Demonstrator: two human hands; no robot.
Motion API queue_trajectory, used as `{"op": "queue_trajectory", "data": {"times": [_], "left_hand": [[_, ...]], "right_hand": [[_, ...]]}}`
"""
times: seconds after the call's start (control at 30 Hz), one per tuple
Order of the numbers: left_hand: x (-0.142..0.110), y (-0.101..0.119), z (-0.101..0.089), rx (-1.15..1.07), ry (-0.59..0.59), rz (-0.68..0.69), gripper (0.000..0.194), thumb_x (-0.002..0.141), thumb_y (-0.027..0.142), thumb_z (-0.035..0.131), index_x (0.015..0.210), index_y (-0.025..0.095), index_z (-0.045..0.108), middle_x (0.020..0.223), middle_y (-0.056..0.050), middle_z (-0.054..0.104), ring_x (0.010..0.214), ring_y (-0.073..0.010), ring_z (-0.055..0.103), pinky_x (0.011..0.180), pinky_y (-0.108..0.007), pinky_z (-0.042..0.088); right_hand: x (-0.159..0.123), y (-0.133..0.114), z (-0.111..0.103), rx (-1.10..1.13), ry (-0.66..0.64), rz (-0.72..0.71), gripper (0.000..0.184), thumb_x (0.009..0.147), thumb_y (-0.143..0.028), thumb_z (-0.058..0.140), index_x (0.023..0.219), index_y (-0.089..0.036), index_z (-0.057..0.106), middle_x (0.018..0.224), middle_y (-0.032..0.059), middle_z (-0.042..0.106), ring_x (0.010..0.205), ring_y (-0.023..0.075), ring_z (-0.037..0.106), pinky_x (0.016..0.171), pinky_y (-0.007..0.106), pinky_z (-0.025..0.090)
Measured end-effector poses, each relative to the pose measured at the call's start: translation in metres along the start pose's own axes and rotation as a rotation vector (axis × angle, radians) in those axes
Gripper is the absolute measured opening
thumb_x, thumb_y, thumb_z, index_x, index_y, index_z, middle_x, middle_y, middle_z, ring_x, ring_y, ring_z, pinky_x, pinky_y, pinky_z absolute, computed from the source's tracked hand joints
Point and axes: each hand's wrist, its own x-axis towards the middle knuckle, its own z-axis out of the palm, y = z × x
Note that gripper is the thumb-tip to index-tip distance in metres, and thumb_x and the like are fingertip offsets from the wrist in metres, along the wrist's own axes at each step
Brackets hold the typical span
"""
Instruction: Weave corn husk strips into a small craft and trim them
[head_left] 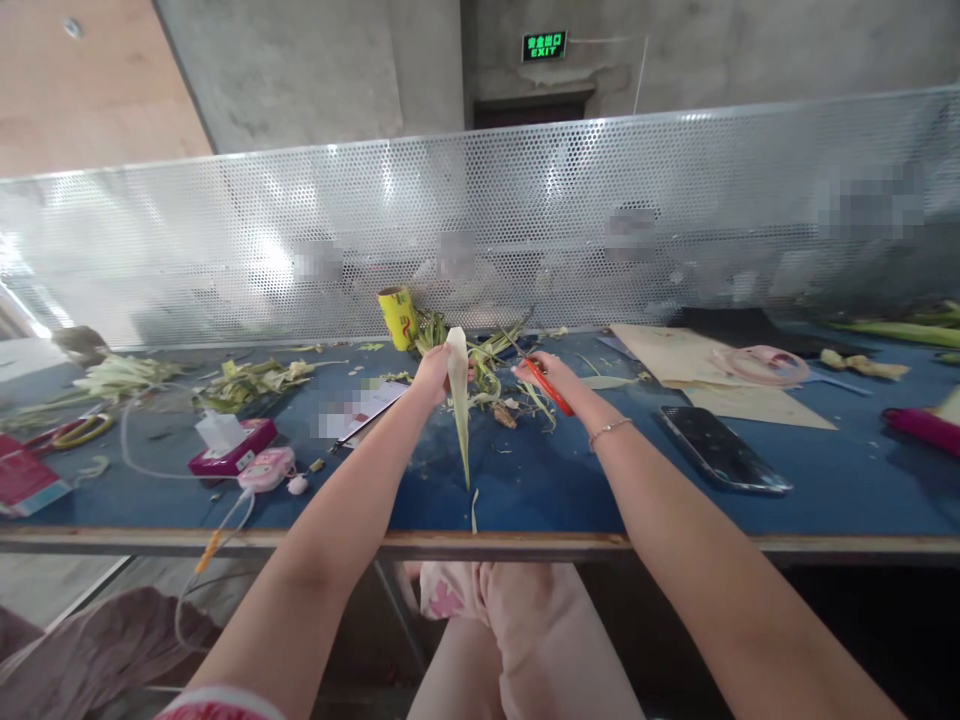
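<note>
My left hand (433, 375) is closed on a pale, pointed strip of leaf or husk (459, 400), whose narrow tip hangs down over the table. A pair of scissors with orange-red handles (551, 388) is in my right hand (555, 372); its dark blades point left and up toward the greenery. Whether the blades are apart is hard to make out. Just beyond and between both hands lies a loose heap of green stalks and leaf scraps (491, 372). A thin pale sliver (475, 512) rests near the table's front edge.
A yellow roll (397, 318) stands by the perforated metal screen (480, 220). On the right are a phone (724, 450) and brown paper sheets (697, 370). To the left, a tissue pack (232, 447), a pink case with cable (266, 468) and plant scraps (255, 383) lie on the blue table.
</note>
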Motion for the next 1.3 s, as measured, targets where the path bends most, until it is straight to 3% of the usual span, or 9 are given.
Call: {"op": "queue_trajectory", "data": {"times": [0.17, 0.27, 0.37, 0.47, 0.6, 0.7, 0.93, 1.07, 1.3], "left_hand": [[0.004, 0.003, 0.001, -0.047, -0.073, -0.158, 0.043, 0.086, 0.052, 0.036, 0.090, 0.015, 0.058, 0.065, -0.009, 0.064, 0.048, -0.0174, 0.055, 0.053, -0.033, 0.048], [0.000, 0.006, 0.001, -0.060, -0.113, -0.198, 0.041, 0.088, 0.047, 0.030, 0.088, 0.016, 0.057, 0.064, -0.008, 0.063, 0.044, -0.0157, 0.052, 0.049, -0.030, 0.046], [-0.005, 0.008, -0.001, -0.063, -0.182, -0.209, 0.028, 0.084, 0.035, 0.038, 0.087, 0.015, 0.057, 0.065, -0.009, 0.064, 0.044, -0.0144, 0.050, 0.045, -0.028, 0.043], [-0.007, 0.009, -0.004, -0.035, -0.232, -0.174, 0.021, 0.072, 0.023, 0.050, 0.090, 0.015, 0.056, 0.073, -0.009, 0.066, 0.047, -0.0136, 0.051, 0.044, -0.026, 0.042], [-0.006, 0.008, -0.005, 0.052, -0.206, -0.116, 0.041, 0.062, 0.012, 0.050, 0.103, 0.017, 0.053, 0.079, -0.007, 0.068, 0.045, -0.0106, 0.046, 0.041, -0.023, 0.036], [-0.006, 0.006, -0.002, 0.136, -0.213, -0.084, 0.038, 0.063, 0.010, 0.050, 0.100, 0.017, 0.053, 0.077, -0.006, 0.067, 0.042, -0.0085, 0.043, 0.038, -0.020, 0.031], [-0.003, -0.001, -0.002, 0.287, -0.319, 0.021, 0.010, 0.065, 0.011, 0.057, 0.072, 0.016, 0.052, 0.070, -0.003, 0.062, 0.039, -0.0032, 0.035, 0.036, -0.017, 0.022], [-0.005, -0.004, 0.000, 0.323, -0.310, 0.040, 0.010, 0.068, 0.012, 0.059, 0.072, 0.016, 0.052, 0.067, -0.003, 0.061, 0.038, -0.0028, 0.033, 0.036, -0.016, 0.021], [-0.004, -0.005, 0.001, 0.379, -0.317, 0.048, 0.009, 0.070, 0.014, 0.059, 0.070, 0.016, 0.051, 0.063, -0.002, 0.057, 0.037, -0.0016, 0.031, 0.036, -0.017, 0.017]], "right_hand": [[0.000, -0.001, -0.001, -0.073, -0.026, 0.043, 0.041, 0.068, -0.055, 0.063, 0.088, -0.020, 0.060, 0.079, 0.0034, 0.064, 0.069, 0.0169, 0.058, 0.066, 0.030, 0.043], [-0.002, -0.002, -0.003, -0.115, -0.046, 0.009, 0.041, 0.068, -0.053, 0.065, 0.091, -0.020, 0.060, 0.088, 0.0060, 0.066, 0.077, 0.0196, 0.060, 0.070, 0.031, 0.044], [-0.006, -0.007, -0.005, -0.175, -0.073, -0.015, 0.040, 0.068, -0.051, 0.067, 0.094, -0.021, 0.060, 0.093, 0.0070, 0.066, 0.081, 0.0214, 0.060, 0.072, 0.032, 0.043], [-0.010, -0.013, -0.006, -0.237, -0.095, -0.016, 0.040, 0.070, -0.051, 0.066, 0.095, -0.020, 0.060, 0.089, 0.0064, 0.066, 0.078, 0.0207, 0.059, 0.070, 0.031, 0.043], [-0.014, -0.018, -0.006, -0.282, -0.159, -0.030, 0.040, 0.071, -0.054, 0.064, 0.092, -0.020, 0.060, 0.084, 0.0050, 0.065, 0.074, 0.0190, 0.058, 0.067, 0.029, 0.042], [-0.015, -0.019, -0.006, -0.280, -0.180, -0.027, 0.040, 0.071, -0.054, 0.064, 0.092, -0.020, 0.059, 0.086, 0.0055, 0.066, 0.074, 0.0192, 0.059, 0.067, 0.029, 0.042], [-0.014, -0.020, -0.004, -0.303, -0.238, -0.058, 0.037, 0.071, -0.055, 0.062, 0.083, -0.021, 0.058, 0.079, 0.0032, 0.063, 0.071, 0.0181, 0.056, 0.064, 0.028, 0.040], [-0.014, -0.019, -0.002, -0.283, -0.252, -0.085, 0.038, 0.069, -0.057, 0.063, 0.079, -0.021, 0.058, 0.072, 0.0013, 0.060, 0.065, 0.0168, 0.053, 0.063, 0.028, 0.039], [-0.015, -0.021, -0.001, -0.268, -0.271, -0.100, 0.042, 0.069, -0.058, 0.062, 0.084, -0.019, 0.062, 0.077, 0.0039, 0.063, 0.068, 0.0169, 0.055, 0.064, 0.028, 0.039]]}}
